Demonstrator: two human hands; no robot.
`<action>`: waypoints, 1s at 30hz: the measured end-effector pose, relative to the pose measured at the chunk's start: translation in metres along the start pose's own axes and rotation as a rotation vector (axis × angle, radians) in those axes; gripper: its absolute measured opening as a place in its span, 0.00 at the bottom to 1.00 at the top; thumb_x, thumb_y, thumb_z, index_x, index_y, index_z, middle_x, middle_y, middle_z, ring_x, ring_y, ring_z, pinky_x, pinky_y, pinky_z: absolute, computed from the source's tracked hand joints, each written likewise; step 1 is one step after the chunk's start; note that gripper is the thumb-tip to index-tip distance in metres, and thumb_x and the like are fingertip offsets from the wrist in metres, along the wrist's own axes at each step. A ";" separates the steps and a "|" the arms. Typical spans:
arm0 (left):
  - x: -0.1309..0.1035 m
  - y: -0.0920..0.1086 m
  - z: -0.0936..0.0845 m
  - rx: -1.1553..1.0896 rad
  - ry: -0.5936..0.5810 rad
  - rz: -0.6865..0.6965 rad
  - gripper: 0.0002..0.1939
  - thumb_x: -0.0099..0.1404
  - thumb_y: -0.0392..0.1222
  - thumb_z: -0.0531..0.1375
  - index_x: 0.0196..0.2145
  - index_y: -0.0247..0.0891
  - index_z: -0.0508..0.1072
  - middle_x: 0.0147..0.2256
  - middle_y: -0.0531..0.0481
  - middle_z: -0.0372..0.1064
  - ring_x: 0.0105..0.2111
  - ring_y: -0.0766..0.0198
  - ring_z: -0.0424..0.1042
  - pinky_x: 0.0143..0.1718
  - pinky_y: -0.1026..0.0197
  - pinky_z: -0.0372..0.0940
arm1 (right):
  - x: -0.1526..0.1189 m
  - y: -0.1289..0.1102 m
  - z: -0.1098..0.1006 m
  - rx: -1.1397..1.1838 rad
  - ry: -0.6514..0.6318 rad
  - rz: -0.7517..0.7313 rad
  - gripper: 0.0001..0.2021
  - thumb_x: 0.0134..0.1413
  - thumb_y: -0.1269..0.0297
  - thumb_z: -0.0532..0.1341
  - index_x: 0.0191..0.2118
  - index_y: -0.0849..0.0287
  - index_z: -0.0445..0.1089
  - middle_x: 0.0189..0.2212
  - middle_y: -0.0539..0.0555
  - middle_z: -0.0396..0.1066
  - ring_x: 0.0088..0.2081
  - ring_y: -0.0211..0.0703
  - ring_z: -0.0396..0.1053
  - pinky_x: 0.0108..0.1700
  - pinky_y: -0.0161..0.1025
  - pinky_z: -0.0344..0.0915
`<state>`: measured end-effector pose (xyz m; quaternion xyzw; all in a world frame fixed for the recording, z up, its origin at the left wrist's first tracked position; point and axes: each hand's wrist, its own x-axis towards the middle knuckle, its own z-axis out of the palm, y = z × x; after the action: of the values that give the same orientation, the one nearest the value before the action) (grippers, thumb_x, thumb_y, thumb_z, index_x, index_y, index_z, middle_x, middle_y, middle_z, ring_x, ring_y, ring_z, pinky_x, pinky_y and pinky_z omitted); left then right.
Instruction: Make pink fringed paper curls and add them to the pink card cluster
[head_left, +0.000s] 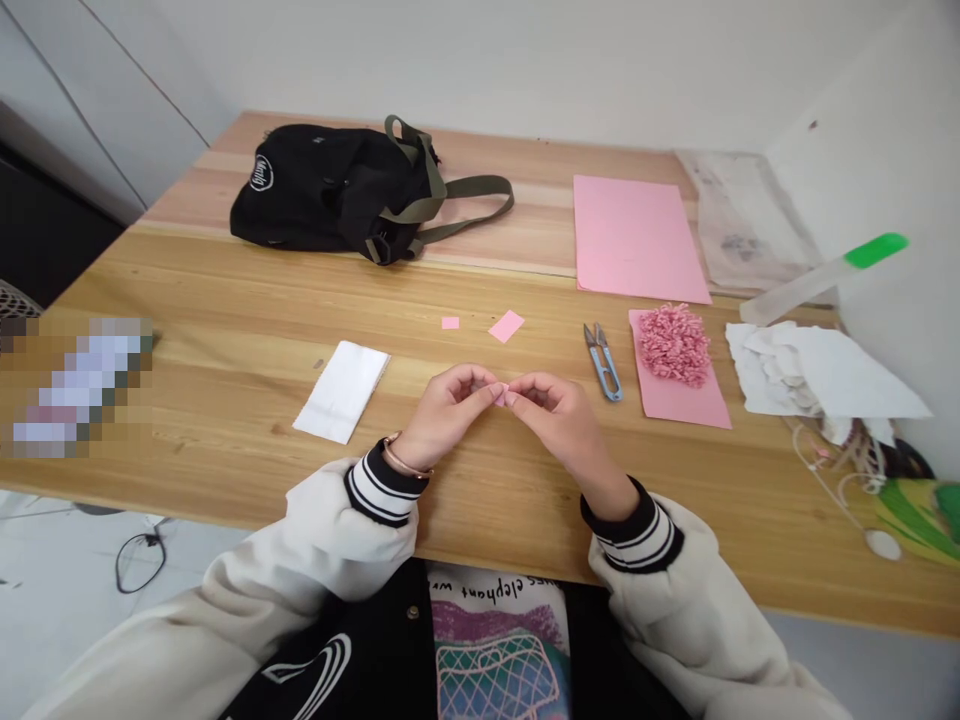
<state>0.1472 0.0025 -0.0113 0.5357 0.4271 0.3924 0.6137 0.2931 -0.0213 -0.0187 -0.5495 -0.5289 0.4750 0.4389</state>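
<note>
**While the hold is this small, a slip comes easily**

Because the tiny, pale-pink, paper-like piece [501, 396] at the centre of the frame sits mostly hidden in the grip, an uneven pull could tear it or let it go. The bare left hand [453, 412] and bare right hand [556, 414] both have their fingers closed on it, and too hard a squeeze could crease it unseen. Should it drop, it would likely land on the light-brown wooden counter [255, 310] and might be confused with the small pink flat rectangle [450, 323] or the larger pink slanted rectangle [507, 326], just above centre. Both look light enough for a draught to shift. Right of centre, the blue-handled metal snips [604, 362] lie points upward in the frame; a careless sideways sweep could bring the right hand against their blades.
</note>
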 end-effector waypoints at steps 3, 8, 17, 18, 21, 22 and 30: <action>0.000 0.000 0.000 -0.023 -0.010 -0.008 0.07 0.56 0.41 0.61 0.26 0.33 0.69 0.25 0.53 0.68 0.29 0.69 0.67 0.36 0.63 0.62 | 0.000 0.000 0.000 -0.007 0.003 -0.005 0.06 0.46 0.62 0.61 0.26 0.59 0.70 0.25 0.52 0.73 0.28 0.40 0.69 0.34 0.39 0.65; 0.000 0.001 0.000 -0.023 -0.030 -0.033 0.07 0.55 0.40 0.61 0.26 0.33 0.70 0.26 0.52 0.69 0.29 0.68 0.68 0.37 0.62 0.62 | -0.001 -0.004 0.000 -0.040 0.020 0.018 0.06 0.46 0.63 0.61 0.27 0.60 0.70 0.26 0.54 0.73 0.29 0.40 0.69 0.34 0.39 0.65; 0.001 0.001 0.000 -0.067 -0.035 -0.074 0.06 0.54 0.38 0.62 0.27 0.32 0.70 0.26 0.52 0.70 0.29 0.69 0.68 0.38 0.63 0.63 | -0.001 -0.004 0.000 -0.044 0.021 0.022 0.05 0.45 0.64 0.61 0.27 0.60 0.71 0.26 0.54 0.73 0.29 0.40 0.69 0.33 0.38 0.65; 0.001 0.001 -0.001 -0.072 -0.035 -0.081 0.06 0.54 0.38 0.62 0.27 0.32 0.70 0.26 0.52 0.70 0.29 0.69 0.68 0.38 0.63 0.63 | -0.001 -0.003 0.000 -0.042 0.020 0.020 0.05 0.46 0.64 0.61 0.27 0.60 0.71 0.26 0.53 0.73 0.29 0.40 0.69 0.33 0.38 0.65; 0.001 0.001 -0.001 -0.088 -0.039 -0.098 0.06 0.53 0.38 0.62 0.26 0.33 0.70 0.26 0.52 0.70 0.29 0.69 0.68 0.38 0.62 0.63 | -0.001 -0.002 -0.001 -0.044 0.020 0.006 0.05 0.47 0.64 0.61 0.27 0.59 0.71 0.25 0.53 0.73 0.28 0.40 0.69 0.33 0.38 0.65; 0.001 0.001 -0.001 -0.095 -0.036 -0.099 0.06 0.53 0.37 0.63 0.26 0.33 0.70 0.26 0.52 0.70 0.29 0.69 0.68 0.38 0.62 0.63 | 0.000 -0.002 -0.001 -0.048 0.021 0.000 0.05 0.47 0.64 0.60 0.27 0.59 0.71 0.25 0.53 0.73 0.28 0.40 0.69 0.33 0.38 0.65; 0.001 -0.002 -0.002 -0.087 -0.034 -0.067 0.05 0.51 0.36 0.63 0.26 0.33 0.70 0.27 0.53 0.69 0.30 0.69 0.68 0.38 0.61 0.63 | -0.001 -0.001 -0.001 -0.080 0.029 -0.027 0.05 0.48 0.64 0.60 0.27 0.59 0.70 0.25 0.52 0.73 0.28 0.40 0.68 0.32 0.38 0.64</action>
<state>0.1460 0.0037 -0.0139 0.5004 0.4169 0.3805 0.6564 0.2936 -0.0220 -0.0181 -0.5665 -0.5484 0.4393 0.4305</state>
